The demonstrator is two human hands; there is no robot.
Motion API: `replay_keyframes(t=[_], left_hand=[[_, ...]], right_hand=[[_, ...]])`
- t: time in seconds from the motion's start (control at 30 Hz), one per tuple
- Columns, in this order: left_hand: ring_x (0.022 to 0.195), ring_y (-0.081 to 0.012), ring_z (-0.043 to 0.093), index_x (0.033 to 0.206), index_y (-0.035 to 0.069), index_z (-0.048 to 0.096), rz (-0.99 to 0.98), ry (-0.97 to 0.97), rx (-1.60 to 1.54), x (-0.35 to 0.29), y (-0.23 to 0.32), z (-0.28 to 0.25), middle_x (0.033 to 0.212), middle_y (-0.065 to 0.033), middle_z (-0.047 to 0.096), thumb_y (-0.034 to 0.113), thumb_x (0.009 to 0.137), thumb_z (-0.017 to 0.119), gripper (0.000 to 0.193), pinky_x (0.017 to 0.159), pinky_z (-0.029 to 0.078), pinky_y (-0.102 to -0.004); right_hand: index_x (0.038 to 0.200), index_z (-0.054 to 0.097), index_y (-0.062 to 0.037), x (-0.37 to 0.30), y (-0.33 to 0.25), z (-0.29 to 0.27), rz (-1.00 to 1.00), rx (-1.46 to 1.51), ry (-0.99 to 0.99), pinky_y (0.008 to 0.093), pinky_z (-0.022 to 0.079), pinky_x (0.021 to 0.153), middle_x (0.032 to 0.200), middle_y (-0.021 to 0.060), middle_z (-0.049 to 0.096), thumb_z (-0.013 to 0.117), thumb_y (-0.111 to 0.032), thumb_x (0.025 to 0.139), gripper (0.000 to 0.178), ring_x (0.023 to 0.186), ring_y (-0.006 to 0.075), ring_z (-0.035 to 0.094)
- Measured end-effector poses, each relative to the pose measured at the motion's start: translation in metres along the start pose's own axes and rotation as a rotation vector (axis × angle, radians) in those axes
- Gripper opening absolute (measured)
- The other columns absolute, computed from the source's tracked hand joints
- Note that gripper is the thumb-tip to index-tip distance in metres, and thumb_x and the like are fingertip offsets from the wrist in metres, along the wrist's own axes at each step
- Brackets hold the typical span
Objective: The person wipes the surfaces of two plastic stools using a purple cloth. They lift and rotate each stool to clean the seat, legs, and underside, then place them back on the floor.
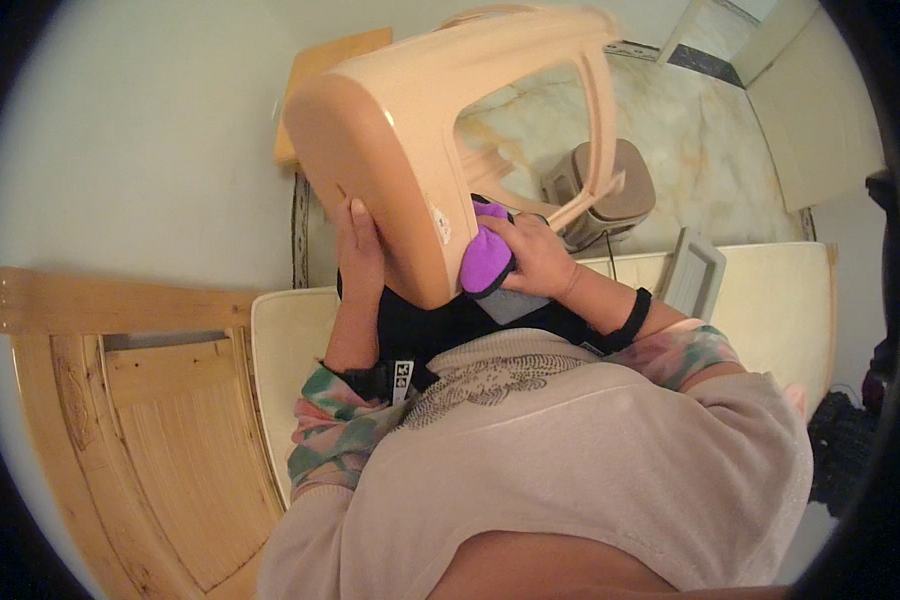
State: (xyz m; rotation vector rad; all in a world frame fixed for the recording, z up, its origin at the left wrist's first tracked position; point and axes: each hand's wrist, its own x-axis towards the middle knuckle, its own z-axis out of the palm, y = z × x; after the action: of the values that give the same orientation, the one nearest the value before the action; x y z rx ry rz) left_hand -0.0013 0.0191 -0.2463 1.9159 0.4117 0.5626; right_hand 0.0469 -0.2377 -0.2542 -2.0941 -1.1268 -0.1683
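A peach plastic stool (425,110) is held tipped on its side over my lap, its darker orange-tan seat (360,170) facing left and its legs pointing up and right. My left hand (360,245) presses against the seat's face near its lower edge, thumb up and the other fingers hidden. My right hand (540,258) is closed on a purple cloth (487,262) with a dark edge, which lies against the stool's side just below the leg opening. A small white sticker (440,225) shows on that side. Grey fabric (515,305) lies under the right hand.
I sit on a cream cushioned bench or bed with a wooden headboard (185,420) at the left. A grey plastic tray-like piece (695,275) rests on the cushion at the right. A brown lidded bin (615,180) stands on the marble-patterned floor (710,130) beyond the stool.
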Motion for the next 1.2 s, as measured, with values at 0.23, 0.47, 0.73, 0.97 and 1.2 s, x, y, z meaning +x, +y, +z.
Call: replay_keyframes(t=[0.23, 0.47, 0.73, 0.97, 1.2], left_hand=[[0.092, -0.0390, 0.057, 0.102, -0.001, 0.051, 0.090, -0.141, 0.210, -0.026, 0.028, -0.002, 0.092, -0.0215, 0.059, 0.035, 0.102, 0.043, 0.037, 0.085, 0.044, -0.0434], [0.097, -0.0383, 0.059, 0.109, -0.003, 0.056, 0.034, -0.112, 0.170, -0.028, 0.028, 0.004, 0.103, -0.0219, 0.063, 0.037, 0.101, 0.046, 0.042, 0.086, 0.045, -0.0436], [0.118, -0.0299, 0.055, 0.132, -0.007, 0.049, -0.113, -0.106, 0.104, -0.031, 0.020, 0.001, 0.127, -0.0244, 0.057, 0.040, 0.101, 0.046, 0.056, 0.101, 0.040, -0.0381], [0.119, -0.0247, 0.051, 0.139, -0.008, 0.041, -0.104, -0.117, -0.111, -0.029, 0.006, 0.001, 0.132, -0.0178, 0.053, 0.033, 0.103, 0.046, 0.055, 0.101, 0.040, -0.0336], [0.118, -0.0219, 0.051, 0.139, -0.005, 0.041, -0.160, -0.127, -0.257, -0.035, 0.007, -0.004, 0.131, -0.0127, 0.050, 0.026, 0.103, 0.045, 0.048, 0.098, 0.041, -0.0317]], right_hand=[[0.139, 0.041, -0.0076, 0.044, -0.027, -0.029, 0.198, 0.355, 0.639, 0.0454, 0.042, 0.100, 0.127, 0.0254, 0.053, 0.072, -0.021, 0.076, 0.071, 0.113, 0.0425, 0.052], [0.146, 0.037, -0.0134, 0.102, -0.028, -0.053, -0.116, 0.124, 0.358, 0.0497, 0.031, 0.110, 0.139, 0.0250, 0.043, 0.066, -0.038, 0.080, 0.076, 0.129, 0.0446, 0.039], [0.147, 0.034, -0.0136, 0.021, -0.002, -0.020, -0.290, 0.217, 0.256, 0.0528, 0.025, 0.114, 0.148, 0.0274, 0.031, 0.075, -0.031, 0.075, 0.085, 0.136, 0.0484, 0.030], [0.148, 0.032, -0.0089, -0.045, 0.026, -0.007, -0.069, 0.203, 0.111, 0.0504, 0.032, 0.110, 0.143, 0.0265, 0.037, 0.082, -0.029, 0.068, 0.097, 0.131, 0.0469, 0.038], [0.129, 0.051, -0.0074, -0.027, 0.021, 0.012, 0.187, 0.304, 0.221, 0.0463, 0.047, 0.085, 0.106, 0.0190, 0.063, 0.082, -0.034, 0.063, 0.078, 0.094, 0.0390, 0.057]])
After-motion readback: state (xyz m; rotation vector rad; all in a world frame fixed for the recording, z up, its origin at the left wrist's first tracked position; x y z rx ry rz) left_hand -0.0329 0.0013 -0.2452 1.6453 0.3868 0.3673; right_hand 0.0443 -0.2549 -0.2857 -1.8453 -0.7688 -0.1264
